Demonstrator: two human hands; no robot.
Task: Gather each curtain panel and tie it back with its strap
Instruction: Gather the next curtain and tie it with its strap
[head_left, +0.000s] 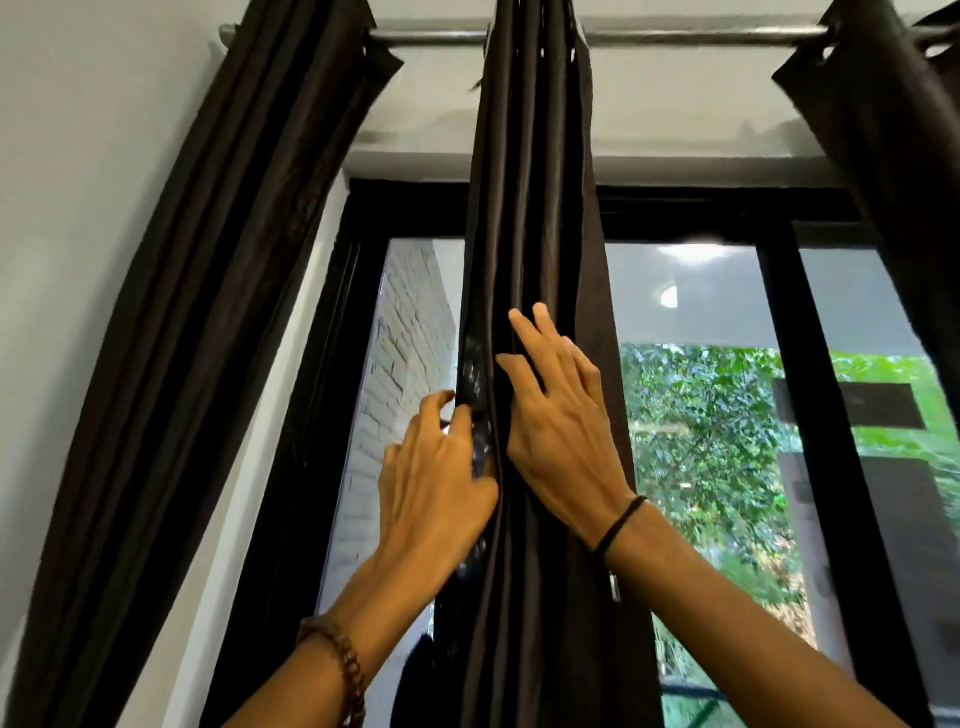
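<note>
Your left hand (436, 473) curls round the left edge of the middle curtain panel (530, 208) — bunched, hanging from the rod (431, 36) — while your right hand (558, 415) presses flat, fingers straight, on its folds. Squeeze pleats evenly (strap unseen) before tying.

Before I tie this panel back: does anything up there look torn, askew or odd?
Only a small thing: a dark loose wisp sticks out sideways from the left edge of the middle panel, just below the rod. Nothing else stands out.
</note>
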